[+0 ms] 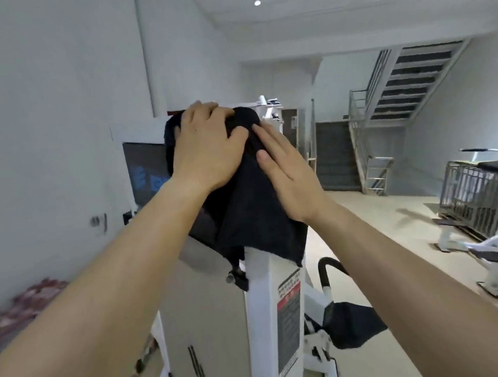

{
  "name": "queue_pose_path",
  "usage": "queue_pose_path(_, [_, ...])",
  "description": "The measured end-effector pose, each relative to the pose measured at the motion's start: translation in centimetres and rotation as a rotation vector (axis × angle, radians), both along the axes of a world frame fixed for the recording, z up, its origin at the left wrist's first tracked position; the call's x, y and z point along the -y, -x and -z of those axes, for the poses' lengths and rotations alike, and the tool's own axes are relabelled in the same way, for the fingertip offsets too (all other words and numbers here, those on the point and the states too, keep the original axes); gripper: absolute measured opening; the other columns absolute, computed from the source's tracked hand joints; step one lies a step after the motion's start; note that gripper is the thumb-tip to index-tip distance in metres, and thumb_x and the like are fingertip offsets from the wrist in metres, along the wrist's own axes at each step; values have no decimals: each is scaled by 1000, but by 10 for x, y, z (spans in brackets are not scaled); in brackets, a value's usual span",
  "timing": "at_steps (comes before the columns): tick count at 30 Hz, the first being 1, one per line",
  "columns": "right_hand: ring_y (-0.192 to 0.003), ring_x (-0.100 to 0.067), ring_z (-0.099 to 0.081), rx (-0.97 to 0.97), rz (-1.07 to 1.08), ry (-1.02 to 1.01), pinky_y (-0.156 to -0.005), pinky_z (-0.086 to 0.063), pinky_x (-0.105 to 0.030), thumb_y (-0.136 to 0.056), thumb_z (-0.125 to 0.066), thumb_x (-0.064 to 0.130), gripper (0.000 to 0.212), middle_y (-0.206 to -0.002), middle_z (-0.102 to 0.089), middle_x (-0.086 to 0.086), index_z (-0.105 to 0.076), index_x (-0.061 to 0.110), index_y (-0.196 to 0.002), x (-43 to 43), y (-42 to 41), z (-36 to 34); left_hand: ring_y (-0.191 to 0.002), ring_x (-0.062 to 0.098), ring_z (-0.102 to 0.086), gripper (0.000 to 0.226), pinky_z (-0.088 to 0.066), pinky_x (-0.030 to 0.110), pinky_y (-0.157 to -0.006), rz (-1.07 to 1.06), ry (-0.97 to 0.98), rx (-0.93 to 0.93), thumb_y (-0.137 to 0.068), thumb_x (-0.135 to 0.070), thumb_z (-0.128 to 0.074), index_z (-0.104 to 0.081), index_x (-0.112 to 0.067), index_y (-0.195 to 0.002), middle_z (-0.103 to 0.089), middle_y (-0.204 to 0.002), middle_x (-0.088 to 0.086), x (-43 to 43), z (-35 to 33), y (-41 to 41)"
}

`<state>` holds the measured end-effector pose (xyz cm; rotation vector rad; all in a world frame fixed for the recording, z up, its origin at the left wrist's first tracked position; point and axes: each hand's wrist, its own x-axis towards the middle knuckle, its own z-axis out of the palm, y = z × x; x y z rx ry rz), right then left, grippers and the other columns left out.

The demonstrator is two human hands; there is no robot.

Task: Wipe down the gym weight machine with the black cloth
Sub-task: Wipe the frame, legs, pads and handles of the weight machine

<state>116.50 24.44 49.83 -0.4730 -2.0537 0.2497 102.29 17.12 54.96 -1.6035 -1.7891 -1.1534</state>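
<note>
Left hand (207, 150) grips cloth (252, 220) hanging downward.

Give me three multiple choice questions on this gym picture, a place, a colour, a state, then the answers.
1. Where does the black cloth lie? A on the floor; B draped over the top of the weight machine; C on a wall hook.
2. What colour is the machine's upright post? A white; B red; C yellow.
3. How is the right hand? A flat, fingers straight on the cloth; B a closed fist; C off the cloth.
Answers: B, it hangs over the machine's top; A, the post under the cloth is white; A, its straight fingers press the cloth.
</note>
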Motion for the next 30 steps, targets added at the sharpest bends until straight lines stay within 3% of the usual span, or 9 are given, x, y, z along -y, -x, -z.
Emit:
queue_pose_path(3, [-150,-3,-16,25,-136,-13,-118,-9,-18,-106,-34,41,53,-165,-22,7,-31,22,-156,-21,-1,-8,-141,30,-31,54,-25,44,-118,-102,81,42,-92,-41,-38,-57,-15,-135,-49,-143,12,-7,-11,-7])
queue_pose_path(6, [-150,-3,-15,31,-287,-16,-118,-8,-15,-108,-37,35,52,-165,-21,5,-30,18,-156,-37,-3,-11,-105,32,-52,41,-39,45,-97,-201,175,-50,-86,-37,-32,-63,-9,-91,-63,-100,11,-6,-18,-20])
queue_pose_path(8, [-149,-2,-13,51,-391,-2,-116,-7,-13,-108,-36,34,52,-165,-19,6,-29,18,-157,-47,-4,-13,-99,30,-50,30,-39,44,-96,-310,222,-64,-94,-28,-35,-55,-8,-85,-60,-95,9,-6,-20,-30])
queue_pose_path(10, [-150,0,-13,63,-472,-18,-117,-7,-13,-107,-35,34,53,-166,-18,6,-27,19,-157,-57,-7,-14,-111,32,-49,28,-36,44,-105,-426,264,-95,-98,-26,-33,-56,-10,-98,-60,-111,11,-9,-19,-41])
queue_pose_path(13, [-150,2,-12,63,-604,-27,-121,-10,-19,-105,-33,37,55,-166,-16,9,-27,22,-158,-75,-6,-14,-139,31,-36,48,-26,48,-118,-594,278,-155,-101,-32,-28,-49,-9,-138,-46,-148,11,-13,-11,-62])
queue_pose_path(16, [-150,5,-7,84,-727,7,-120,-9,-20,-105,-29,41,57,-167,-7,15,-21,27,-159,-89,-4,-9,-148,23,-24,51,-18,44,-122,-729,230,-147,-105,-33,-29,-37,-14,-151,-34,-159,4,-19,2,-84])
queue_pose_path(22, [-150,6,5,68,-1076,206,-126,-4,-31,-108,-25,37,59,-167,7,15,2,28,-159,-97,-2,18,-152,16,-17,55,-14,42,-124,-980,117,-158,-105,-39,-21,-31,-22,-156,-26,-163,-2,-30,36,-117])
queue_pose_path(30, [-149,8,6,-80,-1330,450,-127,-3,-35,-103,-24,47,60,-164,6,23,0,36,-157,-90,16,31,-153,9,-11,61,-8,39,-125,-1098,116,-143,-101,-46,-12,-24,-27,-158,-18,-165,-10,-41,48,-132])
